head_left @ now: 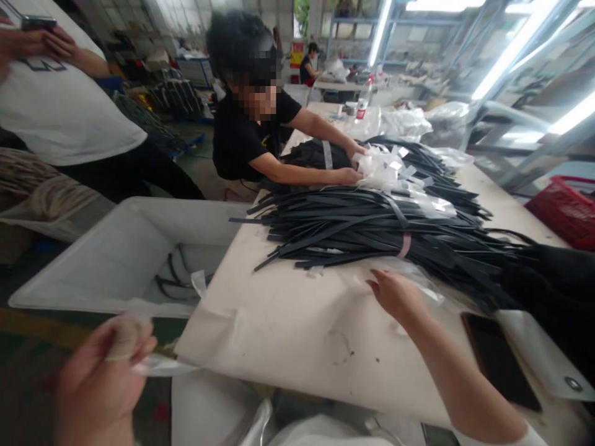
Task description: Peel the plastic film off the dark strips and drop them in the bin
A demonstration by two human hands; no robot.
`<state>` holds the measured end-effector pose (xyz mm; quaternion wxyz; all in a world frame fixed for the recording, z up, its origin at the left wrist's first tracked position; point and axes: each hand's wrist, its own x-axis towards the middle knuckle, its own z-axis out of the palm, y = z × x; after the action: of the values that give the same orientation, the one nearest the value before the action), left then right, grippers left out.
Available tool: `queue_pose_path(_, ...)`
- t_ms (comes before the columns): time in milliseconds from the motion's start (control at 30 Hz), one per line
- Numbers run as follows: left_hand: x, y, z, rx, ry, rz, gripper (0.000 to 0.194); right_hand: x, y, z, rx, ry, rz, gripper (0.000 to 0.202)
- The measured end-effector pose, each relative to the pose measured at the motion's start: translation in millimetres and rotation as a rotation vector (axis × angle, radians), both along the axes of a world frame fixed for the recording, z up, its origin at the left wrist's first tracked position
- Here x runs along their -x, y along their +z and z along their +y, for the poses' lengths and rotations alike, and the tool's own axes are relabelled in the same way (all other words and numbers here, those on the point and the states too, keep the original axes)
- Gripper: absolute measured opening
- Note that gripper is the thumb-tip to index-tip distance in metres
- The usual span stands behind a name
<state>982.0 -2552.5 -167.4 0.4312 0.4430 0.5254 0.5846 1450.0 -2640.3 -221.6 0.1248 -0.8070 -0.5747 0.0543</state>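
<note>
My left hand, blurred at the lower left, is closed with its fingertips together on a piece of clear plastic film, which stretches right to the table corner. A pale rounded shape shows at its thumb; its kind is unclear. Over the table, my right hand has its fingers drawn together, pointing left; whatever lies between them is hidden. Just beyond it rests a large bundle of flat black strips, wrapped by a pinkish band. Clear plastic lies beside my right wrist.
Across the table, a co-worker's hands hold white tags over more black strips. A white bin adjoins the left edge. A phone lies at right, a red basket beyond. Another person stands left.
</note>
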Motion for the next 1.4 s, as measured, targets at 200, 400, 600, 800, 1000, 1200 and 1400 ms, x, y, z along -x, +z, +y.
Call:
queue_pose_path(200, -92, -20.0, -10, 0.075, -0.363, -0.06, 0.037, 77, 8.3, 104, -0.118, -0.174, 1.165, 0.022)
queue_pose_path(400, -115, -20.1, -28, 0.066, -0.562, 0.048, 0.041, 105, -9.1, 179, -0.17, -0.251, 1.299, 0.042)
queue_pose_path(600, -102, -30.0, -27, 0.014, -0.572, 0.138, 0.044, 123, -4.0, 101, -0.049, -0.004, 1.388, 0.041)
queue_pose_path(800, -100, -36.8, -27, 0.056, -0.569, 0.052, 0.036, 132, 31.7, -6, -0.187, 0.33, 1.439, 0.024)
queue_pose_path(1000, -108, -37.5, -32, 0.18, -0.513, -0.035, 0.037, 124, 56.5, -32, -0.17, 0.406, 1.432, 0.013)
queue_pose_path(1200, -109, -45.4, -41, 0.149, -0.535, -0.102, 0.042, 145, 78.1, -49, -0.648, 0.138, 1.334, 0.01)
queue_pose_path(1400, -113, -42.4, -50, 0.147, -0.593, -0.146, 0.047, 147, 85.1, -49, -0.722, 0.088, 1.349, 0.009)
